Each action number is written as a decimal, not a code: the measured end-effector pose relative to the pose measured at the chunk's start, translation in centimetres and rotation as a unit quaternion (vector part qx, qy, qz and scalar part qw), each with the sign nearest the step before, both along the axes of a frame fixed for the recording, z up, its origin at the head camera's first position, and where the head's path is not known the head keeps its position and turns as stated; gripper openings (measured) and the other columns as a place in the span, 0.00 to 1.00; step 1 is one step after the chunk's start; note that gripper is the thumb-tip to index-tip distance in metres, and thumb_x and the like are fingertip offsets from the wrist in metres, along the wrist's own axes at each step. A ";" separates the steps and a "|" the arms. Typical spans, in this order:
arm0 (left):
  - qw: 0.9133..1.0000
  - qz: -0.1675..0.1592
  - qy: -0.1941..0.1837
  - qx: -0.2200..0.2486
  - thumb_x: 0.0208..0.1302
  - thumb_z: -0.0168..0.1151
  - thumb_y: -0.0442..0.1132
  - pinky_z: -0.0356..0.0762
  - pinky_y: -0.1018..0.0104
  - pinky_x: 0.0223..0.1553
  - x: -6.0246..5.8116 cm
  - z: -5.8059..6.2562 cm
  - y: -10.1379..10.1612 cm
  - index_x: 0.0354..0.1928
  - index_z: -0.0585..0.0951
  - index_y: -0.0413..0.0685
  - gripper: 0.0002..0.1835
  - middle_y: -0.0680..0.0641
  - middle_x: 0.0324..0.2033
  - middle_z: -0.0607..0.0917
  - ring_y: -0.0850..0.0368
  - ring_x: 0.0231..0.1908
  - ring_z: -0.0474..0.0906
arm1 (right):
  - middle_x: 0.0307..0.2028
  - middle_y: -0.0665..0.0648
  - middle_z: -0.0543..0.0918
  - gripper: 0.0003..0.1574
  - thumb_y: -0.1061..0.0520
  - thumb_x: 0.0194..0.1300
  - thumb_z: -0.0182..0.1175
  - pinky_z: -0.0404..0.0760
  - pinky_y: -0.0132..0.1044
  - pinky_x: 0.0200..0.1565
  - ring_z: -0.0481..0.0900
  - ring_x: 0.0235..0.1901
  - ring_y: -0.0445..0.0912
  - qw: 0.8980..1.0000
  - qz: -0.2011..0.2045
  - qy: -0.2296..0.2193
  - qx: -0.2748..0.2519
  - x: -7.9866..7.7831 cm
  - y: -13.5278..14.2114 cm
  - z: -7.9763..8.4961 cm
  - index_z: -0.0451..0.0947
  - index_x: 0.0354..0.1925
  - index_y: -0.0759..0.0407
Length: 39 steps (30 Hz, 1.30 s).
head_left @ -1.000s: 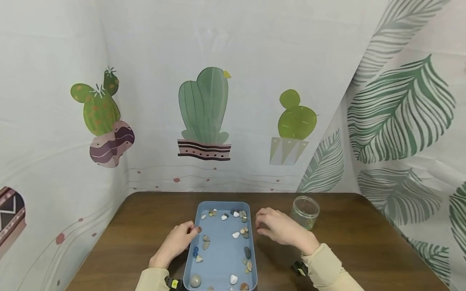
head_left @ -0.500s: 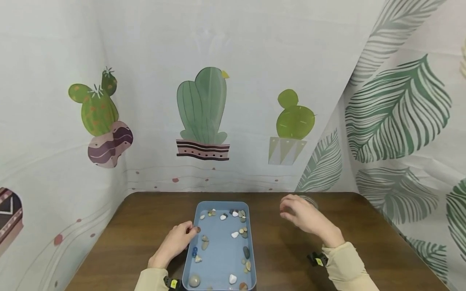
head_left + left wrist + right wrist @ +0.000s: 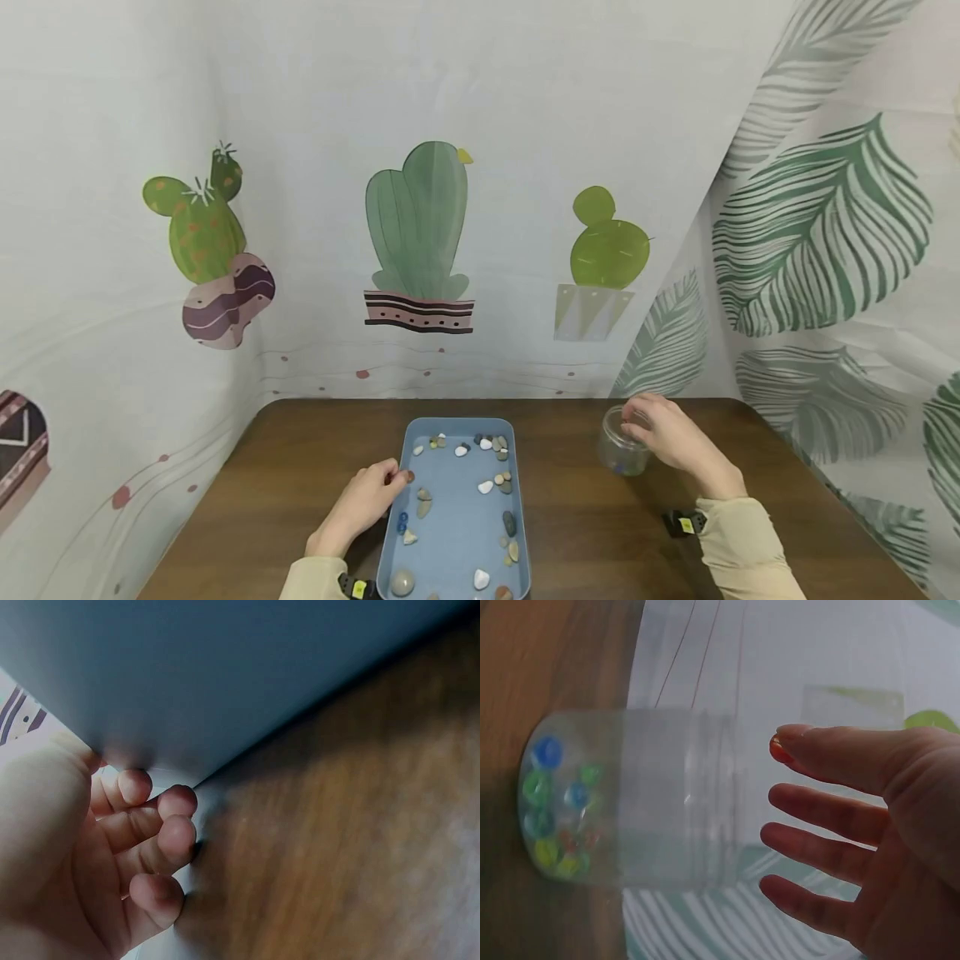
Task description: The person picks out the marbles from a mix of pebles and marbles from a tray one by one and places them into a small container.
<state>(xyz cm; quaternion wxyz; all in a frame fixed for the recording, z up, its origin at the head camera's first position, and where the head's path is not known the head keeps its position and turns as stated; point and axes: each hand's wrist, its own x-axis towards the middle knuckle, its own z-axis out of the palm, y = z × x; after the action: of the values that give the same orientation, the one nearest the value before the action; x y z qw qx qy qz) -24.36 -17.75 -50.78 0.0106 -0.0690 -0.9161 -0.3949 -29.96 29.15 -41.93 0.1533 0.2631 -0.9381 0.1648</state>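
In the head view my right hand (image 3: 671, 433) is over the mouth of a clear jar (image 3: 621, 457). Its thumb and index finger pinch an orange-red marble (image 3: 781, 748), seen in the right wrist view; the other fingers extend apart. Several blue, green, yellow and reddish marbles lie at the bottom of the jar (image 3: 660, 802). My left hand (image 3: 362, 504) holds the left side of a blue tray (image 3: 457, 550), fingers curled against its outer wall (image 3: 202, 675). A brown stone (image 3: 408, 476) shows by the left fingertips. Two blue marbles (image 3: 402, 522) lie near the tray's left wall.
Pebbles lie scattered in the tray, among them a white stone (image 3: 482, 578), a dark oval stone (image 3: 509, 523) and a round grey stone (image 3: 402, 582). Tray and jar stand on a brown wooden table (image 3: 562, 533). A printed curtain (image 3: 510, 250) hangs behind it.
My right hand has moved right, from beside the tray to above the jar's mouth, carrying the marble. The left hand stays at the tray's left side.
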 end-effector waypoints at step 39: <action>1.000 0.001 -0.004 0.009 0.71 0.56 0.47 0.71 0.65 0.21 0.2 -0.1 0.3 0.24 0.69 0.49 0.18 0.54 0.16 0.69 0.59 0.19 0.72 | 0.37 0.55 0.81 0.04 0.59 0.62 0.66 0.76 0.53 0.41 0.79 0.40 0.56 0.999 -0.020 0.022 -0.014 -1.1 1.1 -2.1 0.79 0.33 0.55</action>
<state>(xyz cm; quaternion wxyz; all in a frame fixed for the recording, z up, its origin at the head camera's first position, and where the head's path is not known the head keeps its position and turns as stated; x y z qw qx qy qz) -24.13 -17.49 -50.89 0.0084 -0.0663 -0.9124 -0.4037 -31.06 30.23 -44.05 0.1810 0.2454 -0.9372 0.1690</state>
